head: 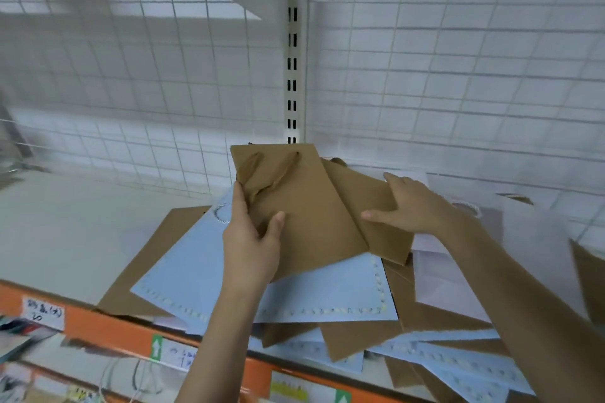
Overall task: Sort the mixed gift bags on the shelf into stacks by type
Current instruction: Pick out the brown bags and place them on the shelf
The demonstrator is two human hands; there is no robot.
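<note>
Grip, left hand (252,239): thumb on top, fingers under the upper brown paper gift bag (304,206) | right hand (412,203): fingers spread flat on second brown bag (376,206), partly beneath the first | both above light-blue bags (196,271) in a mixed pile | pile on white shelf (65,222), orange front rail (108,327).

This looks like a shop or its stockroom; white metal shelving with a slotted upright (292,52) and wire-grid back panels (458,69) fills the view; the shelf (65,232) has an orange front rail (108,325) carrying handwritten paper labels (44,312) and green arrow stickers (157,347); flat brown gift bags (307,206) and pale blue gift bags (196,271) lie heaped as stock; more goods sit, blurred, on the level below.
</note>
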